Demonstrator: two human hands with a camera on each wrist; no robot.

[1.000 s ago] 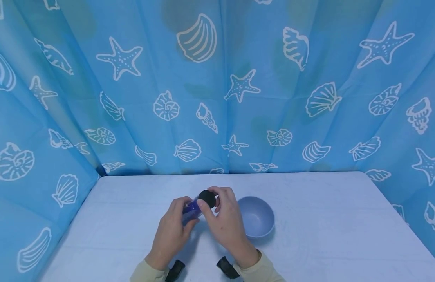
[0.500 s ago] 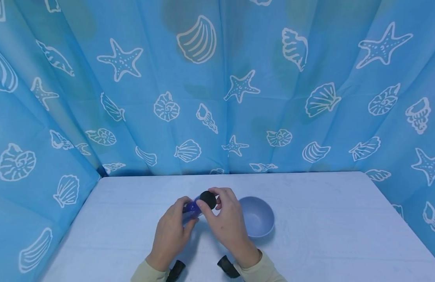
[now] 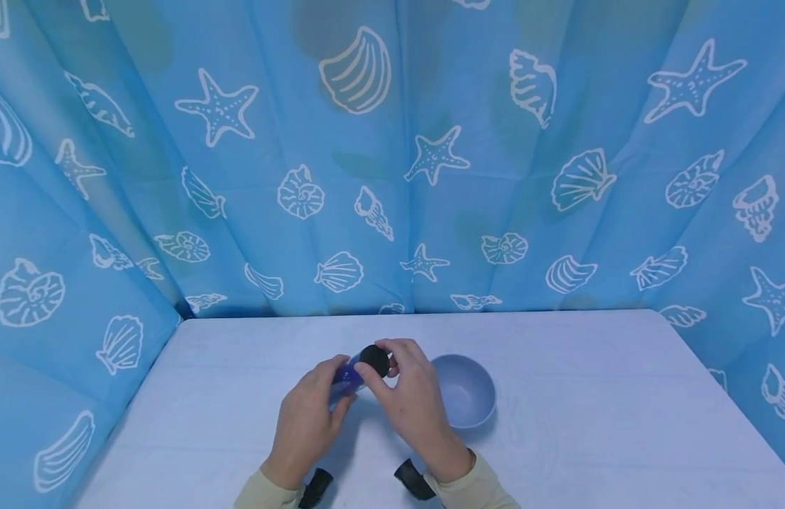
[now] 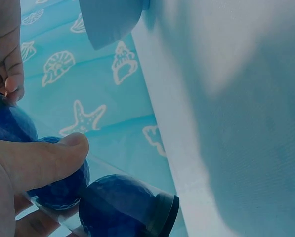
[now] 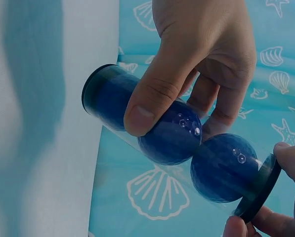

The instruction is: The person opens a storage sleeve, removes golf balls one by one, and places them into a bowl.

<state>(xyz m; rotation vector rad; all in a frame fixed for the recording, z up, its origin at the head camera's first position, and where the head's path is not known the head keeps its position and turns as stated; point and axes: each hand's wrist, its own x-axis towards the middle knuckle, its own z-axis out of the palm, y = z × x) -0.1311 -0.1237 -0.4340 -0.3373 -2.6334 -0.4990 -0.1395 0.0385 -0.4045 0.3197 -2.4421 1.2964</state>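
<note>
My left hand (image 3: 306, 424) grips a clear tube (image 3: 347, 379) around its middle, held tilted above the table. Dimpled blue balls that look like golf balls (image 5: 224, 168) sit in a row inside, partly covered by the thumb in both wrist views. With thumb and fingers, my right hand (image 3: 412, 403) pinches the black cap (image 3: 374, 360) at the upper right end. The cap appears seated on the tube. A second dark cap (image 4: 167, 216) closes the other end, which the left hand hides in the head view.
A blue-purple bowl (image 3: 465, 392) stands on the white table (image 3: 608, 403), just right of my right hand. Blue curtains with white shells and starfish (image 3: 341, 177) surround the table at the back and sides.
</note>
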